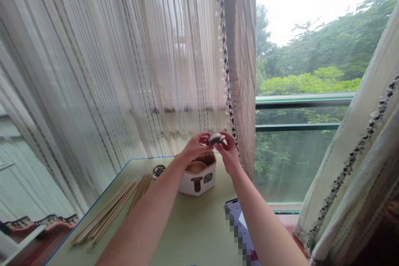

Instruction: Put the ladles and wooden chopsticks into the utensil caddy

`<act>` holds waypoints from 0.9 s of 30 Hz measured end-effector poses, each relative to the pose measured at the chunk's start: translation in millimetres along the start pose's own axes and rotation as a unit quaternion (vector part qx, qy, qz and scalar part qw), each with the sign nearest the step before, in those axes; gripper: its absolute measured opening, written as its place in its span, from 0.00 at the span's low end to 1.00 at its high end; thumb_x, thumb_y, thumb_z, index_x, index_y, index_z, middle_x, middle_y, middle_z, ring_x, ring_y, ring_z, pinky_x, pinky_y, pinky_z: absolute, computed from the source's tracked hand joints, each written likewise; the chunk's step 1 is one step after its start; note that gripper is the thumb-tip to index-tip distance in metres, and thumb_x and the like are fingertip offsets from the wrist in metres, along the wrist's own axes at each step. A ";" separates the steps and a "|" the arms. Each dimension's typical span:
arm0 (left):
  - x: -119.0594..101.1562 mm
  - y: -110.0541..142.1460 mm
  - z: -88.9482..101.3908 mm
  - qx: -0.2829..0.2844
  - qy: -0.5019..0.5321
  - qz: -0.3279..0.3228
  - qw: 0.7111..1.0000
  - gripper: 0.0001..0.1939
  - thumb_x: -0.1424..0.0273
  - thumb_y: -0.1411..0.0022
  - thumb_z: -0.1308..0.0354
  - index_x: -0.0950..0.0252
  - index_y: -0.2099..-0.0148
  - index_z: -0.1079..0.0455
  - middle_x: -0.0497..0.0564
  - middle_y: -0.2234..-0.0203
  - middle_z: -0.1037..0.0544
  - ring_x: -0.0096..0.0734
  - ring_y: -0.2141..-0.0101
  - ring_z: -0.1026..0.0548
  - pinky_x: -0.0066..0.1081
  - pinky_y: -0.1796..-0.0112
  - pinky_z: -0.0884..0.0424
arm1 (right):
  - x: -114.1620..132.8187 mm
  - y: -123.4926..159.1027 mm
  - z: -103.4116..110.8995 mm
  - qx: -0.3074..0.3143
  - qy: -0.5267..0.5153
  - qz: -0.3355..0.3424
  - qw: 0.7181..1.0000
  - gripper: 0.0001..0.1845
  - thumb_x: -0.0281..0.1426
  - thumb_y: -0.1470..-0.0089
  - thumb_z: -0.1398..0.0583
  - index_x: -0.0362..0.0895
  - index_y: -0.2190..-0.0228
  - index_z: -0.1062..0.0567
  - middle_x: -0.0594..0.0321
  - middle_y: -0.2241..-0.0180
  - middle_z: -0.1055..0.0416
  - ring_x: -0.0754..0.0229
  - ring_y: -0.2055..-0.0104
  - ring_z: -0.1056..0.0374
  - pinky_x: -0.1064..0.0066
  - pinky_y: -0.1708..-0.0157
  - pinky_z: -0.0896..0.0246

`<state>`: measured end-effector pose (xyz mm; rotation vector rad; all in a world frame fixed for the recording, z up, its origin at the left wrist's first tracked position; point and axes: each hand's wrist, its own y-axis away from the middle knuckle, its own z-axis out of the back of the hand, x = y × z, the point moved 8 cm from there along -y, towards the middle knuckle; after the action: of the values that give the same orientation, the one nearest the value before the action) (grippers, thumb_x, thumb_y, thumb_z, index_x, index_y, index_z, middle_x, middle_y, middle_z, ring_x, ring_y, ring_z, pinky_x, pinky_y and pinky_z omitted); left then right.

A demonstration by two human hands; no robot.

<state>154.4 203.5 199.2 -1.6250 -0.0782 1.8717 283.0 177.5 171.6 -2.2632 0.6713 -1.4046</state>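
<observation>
Between the fingertips of both hands is a shiny, rounded metal bundle that resembles spoon bowls pressed together; its exact kind is too small to make out. My left hand pinches it from the left. From the right, my right hand closes its fingers and thumb on the other side. Just below stands a white utensil holder with a brown, divided inside and a dark label on its front. My left forearm hides part of the holder's left side.
Light wooden chopsticks lie loosely on the pale green table, with browner chopsticks beside them. A round metal piece with holes sits behind these. A phone lies partly under my right forearm. Curtains hang beyond the table.
</observation>
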 end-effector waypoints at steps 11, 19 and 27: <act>5.3 -7.6 -19.3 -0.033 -0.150 -0.036 0.988 0.27 0.69 0.53 0.36 0.64 0.49 0.37 0.55 0.61 0.26 0.29 0.69 0.27 0.31 0.67 0.30 | -16.3 -9.2 23.7 0.018 -0.026 -0.037 0.999 0.30 0.31 0.62 0.34 0.52 0.54 0.33 0.63 0.50 0.34 0.57 0.50 0.37 0.59 0.48 0.44; 7.7 -13.8 -47.6 -0.058 -0.280 -0.075 0.955 0.32 0.78 0.49 0.45 0.62 0.41 0.43 0.56 0.54 0.29 0.38 0.57 0.30 0.38 0.54 0.35 | -14.1 -9.4 35.5 -0.006 0.001 -0.046 0.999 0.31 0.36 0.61 0.35 0.51 0.52 0.34 0.63 0.50 0.34 0.55 0.48 0.38 0.57 0.49 0.43; 18.3 -14.1 -58.1 -0.037 -0.258 -0.067 0.963 0.37 0.75 0.45 0.48 0.63 0.36 0.57 0.61 0.45 0.39 0.43 0.47 0.36 0.43 0.48 0.40 | -10.8 -8.3 32.3 0.007 0.035 -0.058 0.998 0.31 0.35 0.63 0.34 0.49 0.54 0.33 0.61 0.50 0.33 0.56 0.49 0.37 0.62 0.51 0.42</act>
<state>212.6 202.9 176.2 -1.1050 -0.4729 2.1569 309.6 193.0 155.0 -2.2832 0.5578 -1.5429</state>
